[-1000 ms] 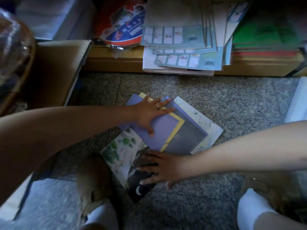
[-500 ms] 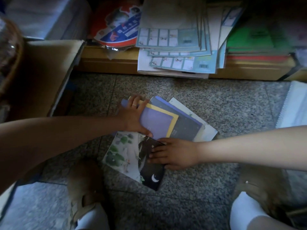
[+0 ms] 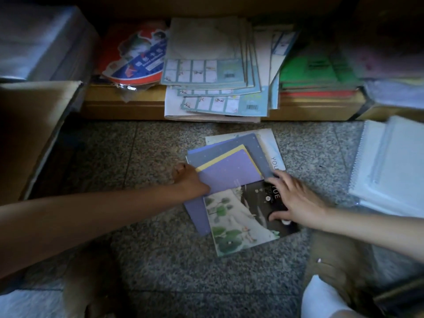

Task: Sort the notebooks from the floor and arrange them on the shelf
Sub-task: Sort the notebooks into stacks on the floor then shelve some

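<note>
I'm crouched over the floor (image 3: 160, 260), and the notebooks (image 3: 231, 180) are fanned out in a loose pile right in front of me, none of them on the shelf (image 3: 128, 104) yet. My left hand (image 3: 190, 180) sits at the pile's nine o'clock edge, fingers curled under and around the purple notebook (image 3: 229, 172), thumb side tucked against its corner, so I'm gripping that one. My right hand (image 3: 291, 198) is at three o'clock, fingers spread flat, pressing down on the dark cover (image 3: 261, 198) and the grey notebook's (image 3: 254, 150) lower corner; it's pinning, not clutching anything. The leafy white notebook (image 3: 234, 223) pokes out at six o'clock, slanted off from the rest.

I'd say I'm in the gathering step: squaring the scatter into one stack. Next I need to slide the leafy one and the dark one in line with the purple, get both hands under the edges, then lift toward twelve o'clock, where the shelf is already crowded with paper stacks (image 3: 211, 70).
</note>
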Tool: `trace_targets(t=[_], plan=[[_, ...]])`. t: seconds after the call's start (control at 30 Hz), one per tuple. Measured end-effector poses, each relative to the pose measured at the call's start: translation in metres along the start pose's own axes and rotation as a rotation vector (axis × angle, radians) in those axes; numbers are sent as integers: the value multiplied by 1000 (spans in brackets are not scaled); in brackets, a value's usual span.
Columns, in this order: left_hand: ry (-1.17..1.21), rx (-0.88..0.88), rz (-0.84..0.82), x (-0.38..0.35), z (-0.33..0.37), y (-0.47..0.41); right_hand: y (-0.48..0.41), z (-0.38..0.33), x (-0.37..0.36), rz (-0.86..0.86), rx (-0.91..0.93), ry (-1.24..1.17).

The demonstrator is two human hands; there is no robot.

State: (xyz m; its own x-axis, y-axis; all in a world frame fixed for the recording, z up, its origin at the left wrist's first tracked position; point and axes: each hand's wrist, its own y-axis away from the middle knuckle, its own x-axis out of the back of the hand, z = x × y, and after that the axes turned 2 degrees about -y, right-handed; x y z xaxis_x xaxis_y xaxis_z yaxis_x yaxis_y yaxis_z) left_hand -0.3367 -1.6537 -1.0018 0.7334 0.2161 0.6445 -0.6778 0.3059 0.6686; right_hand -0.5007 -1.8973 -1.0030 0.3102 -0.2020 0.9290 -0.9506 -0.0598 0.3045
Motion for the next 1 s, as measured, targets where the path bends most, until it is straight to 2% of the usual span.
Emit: trace_targets(t=[0.07,0.2,0.27,0.37,0.43,0.5,0.57,0.63,0.7,0.77,0.83,1.0], plan=[[15,-1,-29,-12,9,4,4,12,10,-71,-158,-34],[-81,-44,-49,-37,26,26,5,24,19,-74,-276,-196],[-75,-79,-71,-42,32,36,8,23,20,-35,-283,-267],[-85,-174,1,-38,39,53,11,17,27,102,-224,-279],[-167,-280,84,-34,43,64,11,15,39,192,-188,-419],[-223,-506,173,-28,49,70,9,13,58,205,-153,-668],[-234,-650,149,-21,57,67,8,9,79,163,-127,-880],[-70,-678,2,-15,64,63,6,4,99,183,-103,-1044],[282,-681,-219,-11,69,61,0,3,115,292,-124,-1192],[544,-686,-336,-8,71,64,-8,6,125,399,-165,-1259],[644,-708,-313,-9,72,68,-14,8,130,423,-179,-1273],[625,-705,-130,-21,65,68,-19,6,124,378,-223,-1254]])
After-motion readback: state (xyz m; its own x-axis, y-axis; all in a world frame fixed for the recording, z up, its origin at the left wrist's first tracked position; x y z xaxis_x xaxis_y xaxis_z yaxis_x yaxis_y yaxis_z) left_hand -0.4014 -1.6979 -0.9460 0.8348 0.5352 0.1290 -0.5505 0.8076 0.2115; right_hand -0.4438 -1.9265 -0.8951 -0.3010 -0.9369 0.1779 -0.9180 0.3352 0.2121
